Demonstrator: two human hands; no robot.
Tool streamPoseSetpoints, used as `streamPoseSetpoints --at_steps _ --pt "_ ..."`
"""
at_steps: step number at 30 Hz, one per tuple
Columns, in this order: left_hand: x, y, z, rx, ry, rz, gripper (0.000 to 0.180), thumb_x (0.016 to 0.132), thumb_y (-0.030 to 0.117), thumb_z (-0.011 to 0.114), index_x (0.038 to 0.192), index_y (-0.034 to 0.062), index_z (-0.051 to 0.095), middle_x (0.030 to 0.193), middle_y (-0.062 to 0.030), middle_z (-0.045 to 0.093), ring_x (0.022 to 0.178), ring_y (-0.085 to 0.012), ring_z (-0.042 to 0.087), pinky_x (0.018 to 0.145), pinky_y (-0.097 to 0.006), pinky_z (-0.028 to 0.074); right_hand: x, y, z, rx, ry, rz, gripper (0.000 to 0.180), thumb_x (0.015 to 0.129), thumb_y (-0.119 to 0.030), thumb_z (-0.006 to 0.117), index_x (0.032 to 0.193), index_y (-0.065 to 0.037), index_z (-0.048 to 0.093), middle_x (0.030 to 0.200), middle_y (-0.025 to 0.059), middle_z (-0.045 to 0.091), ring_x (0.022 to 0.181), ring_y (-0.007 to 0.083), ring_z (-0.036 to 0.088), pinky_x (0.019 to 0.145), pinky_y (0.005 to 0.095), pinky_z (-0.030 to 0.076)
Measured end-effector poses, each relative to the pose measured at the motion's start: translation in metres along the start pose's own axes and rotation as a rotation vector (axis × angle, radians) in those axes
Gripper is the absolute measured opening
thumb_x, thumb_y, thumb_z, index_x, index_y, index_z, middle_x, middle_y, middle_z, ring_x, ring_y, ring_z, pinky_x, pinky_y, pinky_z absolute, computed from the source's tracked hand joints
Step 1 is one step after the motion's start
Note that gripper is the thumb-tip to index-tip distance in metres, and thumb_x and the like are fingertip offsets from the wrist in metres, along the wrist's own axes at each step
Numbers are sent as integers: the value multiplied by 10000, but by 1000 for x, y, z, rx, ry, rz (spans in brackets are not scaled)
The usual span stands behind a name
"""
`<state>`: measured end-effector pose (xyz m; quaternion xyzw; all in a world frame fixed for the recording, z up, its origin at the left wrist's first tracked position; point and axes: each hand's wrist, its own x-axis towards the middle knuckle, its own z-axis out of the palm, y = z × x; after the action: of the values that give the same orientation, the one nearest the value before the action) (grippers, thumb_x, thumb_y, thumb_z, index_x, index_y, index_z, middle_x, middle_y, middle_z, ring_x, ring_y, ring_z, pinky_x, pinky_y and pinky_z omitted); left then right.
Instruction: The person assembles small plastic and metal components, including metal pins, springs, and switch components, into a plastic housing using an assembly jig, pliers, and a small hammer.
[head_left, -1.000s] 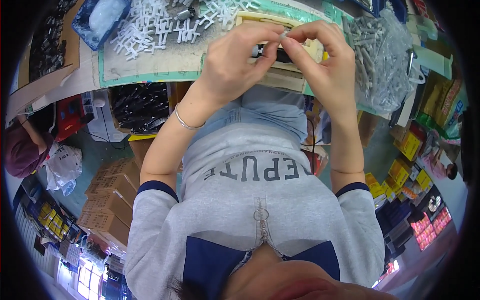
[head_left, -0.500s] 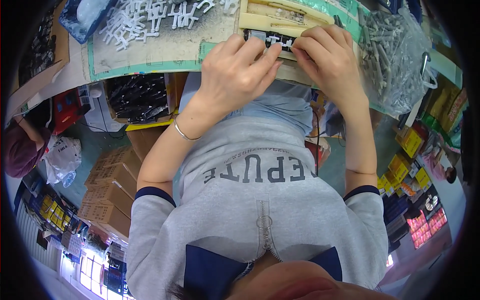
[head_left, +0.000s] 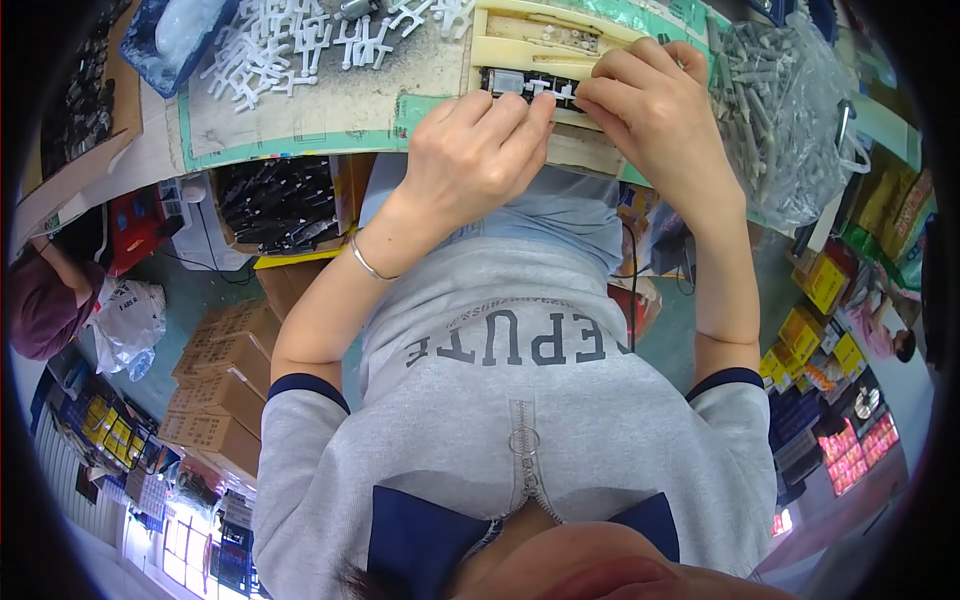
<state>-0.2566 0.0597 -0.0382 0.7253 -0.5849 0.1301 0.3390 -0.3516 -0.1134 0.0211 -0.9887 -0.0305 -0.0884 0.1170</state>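
Over workbench [head_left: 300,110], both hands [head_left: 480,150] curled.

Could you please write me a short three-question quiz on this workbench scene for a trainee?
1. True or false: both hands are on the black strip lying in the cream tray.
2. Which wrist wears a thin bracelet? A) left B) right C) neither
3. What lies in a loose pile on the table's mat, to the left of the tray?

Key:
1. True: the left hand and the right hand both press fingertips on it.
2. A.
3. Small white plastic parts.
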Motion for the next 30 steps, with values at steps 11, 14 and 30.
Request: streamPoseSetpoints --at_steps 11,14,30 --pt "3 -2 0 35 19 50 179 714 128 688 883 68 688 673 32 502 518 -121 456 444 -256 363 -5 -3 6 120 54 138 73 734 -150 691 750 -95 646 770 8 586 839 191 562 854 369 359" --pt "3 -3 2 17 23 55 205 697 124 686 895 68 692 671 31 498 517 -122 456 446 -257 361 0 -3 7 92 31 115 77 726 -146 684 736 -91 633 780 11 585 839 194 559 859 371 365" --pt "-2 3 2 -36 -20 60 322 715 131 706 1031 72 686 644 11 482 543 -135 495 475 -272 392 -2 0 -8 120 8 96 121 739 -131 697 855 -96 691 834 19 584 877 199 554 869 374 358"
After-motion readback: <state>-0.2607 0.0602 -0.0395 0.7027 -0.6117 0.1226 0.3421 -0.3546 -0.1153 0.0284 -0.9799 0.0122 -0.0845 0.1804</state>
